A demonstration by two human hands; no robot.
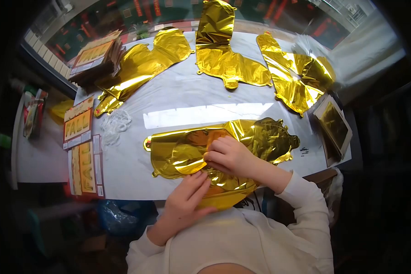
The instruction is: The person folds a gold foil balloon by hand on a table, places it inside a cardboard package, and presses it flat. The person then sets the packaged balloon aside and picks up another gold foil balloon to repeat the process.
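A flat, shiny gold foil balloon (162,157) lies on the white table in front of me, its lower part hanging over the near edge. My right hand (233,157) is closed on the foil near its middle, fingers curled and pinching a raised fold. The exact fingertip grip is partly hidden. My left hand (185,198) rests at the balloon's near edge with its fingers stretched out over the foil and the thumb apart. Small tabs stick out along the balloon's outline at both ends.
More gold foil balloons (144,61) lie across the table's far side. At left are a stack of cards (93,57), printed FALL packages (77,125) and white string (116,123). More cards (335,125) stand at right, near small black bits (304,152).
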